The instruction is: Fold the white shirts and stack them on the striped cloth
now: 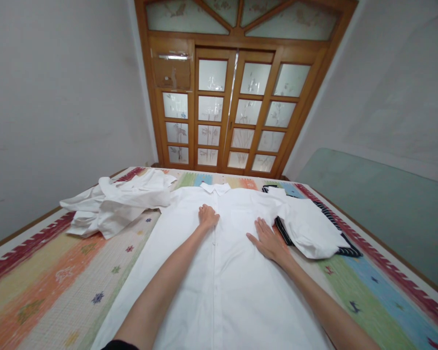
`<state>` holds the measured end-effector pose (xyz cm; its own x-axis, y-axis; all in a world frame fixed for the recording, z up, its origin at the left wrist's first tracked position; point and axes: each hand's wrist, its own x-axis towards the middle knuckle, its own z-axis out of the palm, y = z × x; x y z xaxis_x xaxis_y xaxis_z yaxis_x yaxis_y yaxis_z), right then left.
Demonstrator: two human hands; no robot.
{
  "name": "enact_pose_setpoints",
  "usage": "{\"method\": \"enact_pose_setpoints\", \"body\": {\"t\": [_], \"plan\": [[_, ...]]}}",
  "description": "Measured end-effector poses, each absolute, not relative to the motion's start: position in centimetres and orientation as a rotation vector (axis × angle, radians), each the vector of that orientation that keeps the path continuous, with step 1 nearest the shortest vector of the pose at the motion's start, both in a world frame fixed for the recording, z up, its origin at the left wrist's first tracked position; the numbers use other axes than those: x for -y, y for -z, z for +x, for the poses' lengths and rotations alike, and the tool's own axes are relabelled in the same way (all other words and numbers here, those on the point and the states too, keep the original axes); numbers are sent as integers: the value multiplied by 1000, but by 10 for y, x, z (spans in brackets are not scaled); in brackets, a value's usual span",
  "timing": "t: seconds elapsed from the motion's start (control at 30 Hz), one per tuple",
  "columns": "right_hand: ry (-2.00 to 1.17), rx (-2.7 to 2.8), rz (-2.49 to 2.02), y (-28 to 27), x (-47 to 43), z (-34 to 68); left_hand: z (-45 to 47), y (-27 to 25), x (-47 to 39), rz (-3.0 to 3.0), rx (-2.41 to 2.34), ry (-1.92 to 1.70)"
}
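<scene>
A white collared shirt [241, 291] lies spread front up, its collar [215, 188] at the far end and its button placket running down the middle. My left hand [208, 216] rests on the upper chest beside the placket, fingers curled closed on the fabric. Flat on the other side of the chest is my right hand [265, 239], its fingers stretched out and thumb apart. Beyond it, white cloth [310, 231] at the shirt's side overlaps a black-and-white striped cloth [348, 249]. Crumpled white cloth [120, 204] lies at the left shoulder; whether it is part of the shirt is unclear.
Under everything is a colourful striped cover [73, 277] on a bed-like surface with raised edges. A pale green panel [372, 199] stands along the right side. Wooden doors with glass panes [237, 112] are beyond the far end, between plain walls.
</scene>
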<state>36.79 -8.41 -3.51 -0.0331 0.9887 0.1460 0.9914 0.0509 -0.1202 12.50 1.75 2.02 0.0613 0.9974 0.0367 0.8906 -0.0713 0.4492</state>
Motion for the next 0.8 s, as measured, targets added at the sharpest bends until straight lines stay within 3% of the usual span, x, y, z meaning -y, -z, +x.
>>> {"method": "enact_pose_setpoints", "body": {"t": [0.43,0.8], "plan": [[45,1851,-2062,38,95,375,109,-6,-25,2036,-1842,-678],[133,2030,-1863,39,95,377,116,-16,-21,2016,-1914,-552]]}}
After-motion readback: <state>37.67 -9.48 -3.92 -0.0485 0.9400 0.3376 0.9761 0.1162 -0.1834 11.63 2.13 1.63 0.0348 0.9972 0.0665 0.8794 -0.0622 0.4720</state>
